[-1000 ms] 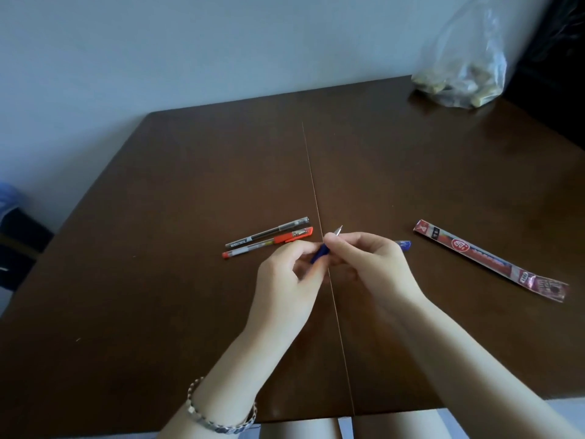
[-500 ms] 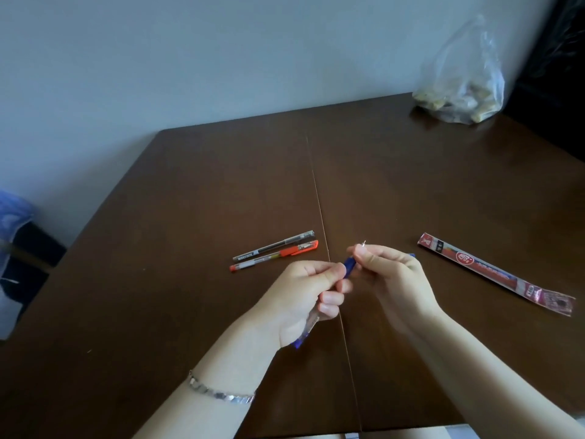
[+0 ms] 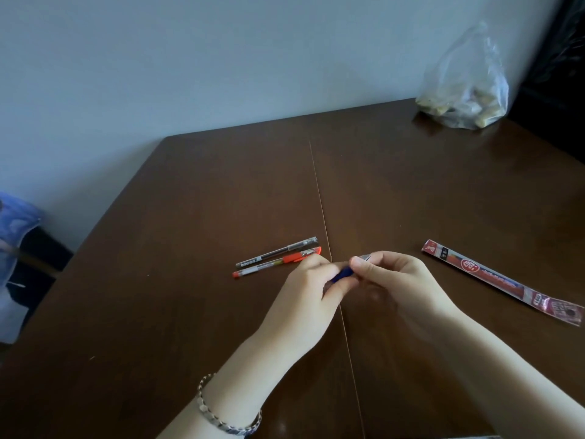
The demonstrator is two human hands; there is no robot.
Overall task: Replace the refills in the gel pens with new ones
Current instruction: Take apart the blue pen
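In the head view, a dark brown wooden table (image 3: 411,191) with a thin seam running from its far edge to its near edge fills most of the frame. Over that seam, toward the near edge, both hands meet on a blue gel pen (image 3: 343,274). Only a short dark blue stretch and a silvery tip of it show between the fingers.

The left hand (image 3: 300,299) has its fingers and thumb curled round the blue part, and the rest of the barrel is hidden behind the hand. The right hand (image 3: 402,280) pinches the tip end between thumb and forefinger, its other fingers curled beneath. Whether the pen is clear of the table cannot be told. A thin metal chain bracelet (image 3: 221,418) sits on the left wrist.

Just left of the seam, beyond the left hand, two more pens lie side by side on the table, both slanted the same way. The farther is a clear-barrelled black gel pen (image 3: 277,252). The nearer is a clear gel pen with an orange-red cap (image 3: 278,262), whose cap end lies just beside the left fingers.

Toward the right edge, well apart from the hands, a long narrow red plastic refill packet (image 3: 500,280) lies flat. A clear plastic bag of pale lumps (image 3: 465,99) stands at the far right corner.
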